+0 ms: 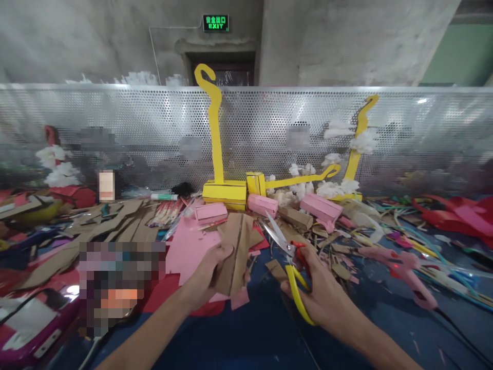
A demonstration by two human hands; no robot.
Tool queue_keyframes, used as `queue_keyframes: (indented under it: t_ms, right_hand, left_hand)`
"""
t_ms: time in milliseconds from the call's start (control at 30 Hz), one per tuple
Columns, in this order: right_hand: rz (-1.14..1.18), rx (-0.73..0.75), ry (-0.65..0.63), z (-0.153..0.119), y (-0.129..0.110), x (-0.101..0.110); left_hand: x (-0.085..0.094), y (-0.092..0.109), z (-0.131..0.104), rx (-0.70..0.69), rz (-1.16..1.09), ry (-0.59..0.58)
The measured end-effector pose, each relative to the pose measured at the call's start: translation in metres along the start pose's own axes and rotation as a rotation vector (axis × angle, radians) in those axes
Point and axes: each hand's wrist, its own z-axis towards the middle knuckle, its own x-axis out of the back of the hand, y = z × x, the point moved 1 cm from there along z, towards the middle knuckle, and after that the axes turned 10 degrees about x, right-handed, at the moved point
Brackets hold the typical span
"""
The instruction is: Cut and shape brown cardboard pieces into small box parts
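A folded strip of brown cardboard [235,252] with a dark line down its length is gripped in my left hand [210,270], thumb on top. My right hand [321,288] holds scissors [281,239] with yellow and red handles. Their silver blades point up and left, apart from the cardboard. Beneath my left hand lie pink paper [185,246] and red paper [165,295]. Just beyond the hands sit small pink boxes [211,212] and a brown cardboard box piece [296,217]. Behind them stands a yellow box with a tall hooked strip [216,139].
A pink glue gun [400,267] with a lit red light lies at the right, its cord trailing forward. Cardboard scraps [123,221] are piled at the left, near a purple device [46,329]. A perforated metal panel [154,123] runs along the back of the blue table [265,339].
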Motion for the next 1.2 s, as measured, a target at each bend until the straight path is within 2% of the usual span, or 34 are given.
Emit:
queue_keyframes:
  t_ms: [133, 267, 433, 767, 967, 1200]
  right_hand:
    - [0.01, 0.011, 0.027, 0.001, 0.002, 0.0]
    - [0.008, -0.013, -0.004, 0.0, 0.001, -0.003]
    - [0.033, -0.043, -0.057, 0.001, 0.0, -0.007]
    - [0.007, -0.078, -0.046, 0.001, 0.0, -0.008]
    - [-0.088, -0.045, -0.01, 0.002, 0.002, -0.005]
    - [-0.124, -0.086, -0.002, 0.002, -0.002, -0.003]
  left_hand:
    - [0.001, -0.001, -0.001, 0.072, -0.038, -0.006]
    - [-0.008, 0.002, -0.003, 0.001, 0.079, 0.048]
    - [-0.014, 0.004, -0.003, -0.01, 0.162, 0.118]
    - [-0.009, -0.002, -0.001, -0.048, 0.274, 0.097]
    - [-0.015, 0.003, -0.001, -0.125, 0.329, 0.094]
    - [-0.018, 0.004, -0.001, -0.134, 0.291, 0.165]
